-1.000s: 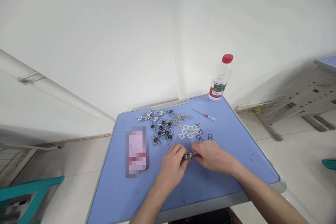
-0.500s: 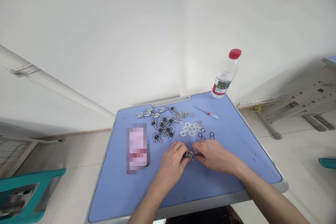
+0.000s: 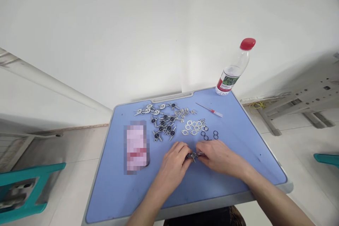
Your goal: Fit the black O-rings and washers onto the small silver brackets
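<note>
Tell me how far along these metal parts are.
Done-looking: winged metal pieces with black centres lie grouped. In hand: the left hand and right hand hold one small metal piece between them. Left: flat metal plates with holes and black rubber rings lie loose nearby.

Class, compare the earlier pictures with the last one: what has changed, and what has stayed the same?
The view has tilted, so the bottle sits higher in frame. Nothing was taken up or let go: the left hand and right hand stay together on the small metal part. The loose parts on the desk lie as they were.
</note>
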Demonstrator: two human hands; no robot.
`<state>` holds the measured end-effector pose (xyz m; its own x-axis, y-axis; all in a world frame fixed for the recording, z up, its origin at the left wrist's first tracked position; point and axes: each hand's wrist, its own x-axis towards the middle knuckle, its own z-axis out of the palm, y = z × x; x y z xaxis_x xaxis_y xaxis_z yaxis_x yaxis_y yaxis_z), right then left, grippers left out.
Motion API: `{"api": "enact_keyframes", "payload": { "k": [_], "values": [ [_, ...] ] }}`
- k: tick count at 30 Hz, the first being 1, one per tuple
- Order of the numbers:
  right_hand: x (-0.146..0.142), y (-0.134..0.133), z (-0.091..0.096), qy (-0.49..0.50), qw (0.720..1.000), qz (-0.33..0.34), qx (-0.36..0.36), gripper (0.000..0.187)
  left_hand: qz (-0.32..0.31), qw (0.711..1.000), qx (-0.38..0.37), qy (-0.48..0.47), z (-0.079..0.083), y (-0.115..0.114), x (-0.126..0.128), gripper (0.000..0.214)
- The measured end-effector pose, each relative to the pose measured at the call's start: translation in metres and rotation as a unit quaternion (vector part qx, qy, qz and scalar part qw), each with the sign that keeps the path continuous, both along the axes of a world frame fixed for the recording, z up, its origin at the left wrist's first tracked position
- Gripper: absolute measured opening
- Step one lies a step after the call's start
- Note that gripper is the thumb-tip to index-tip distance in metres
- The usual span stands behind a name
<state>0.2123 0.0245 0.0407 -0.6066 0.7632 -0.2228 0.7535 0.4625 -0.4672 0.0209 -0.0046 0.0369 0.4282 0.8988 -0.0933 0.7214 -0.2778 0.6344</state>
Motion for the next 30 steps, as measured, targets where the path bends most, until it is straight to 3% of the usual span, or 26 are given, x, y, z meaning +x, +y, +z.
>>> {"api": "enact_keyframes", "payload": {
  "k": [7,14,30],
  "values": [
    [0.017,0.011,0.008,0.017,0.997,-0.013,-0.074,0.003,-0.007,1.000,-0.011,-0.013,0.000,0.002,-0.001,0.012],
    [0.013,0.007,0.006,-0.022,0.999,0.005,-0.047,0.004,-0.001,1.000,-0.011,-0.016,-0.002,0.001,-0.002,0.011],
    [0.004,0.004,0.003,-0.013,0.999,0.008,-0.029,0.007,0.017,0.999,-0.015,-0.028,-0.001,0.001,0.000,0.011]
  ]
}}
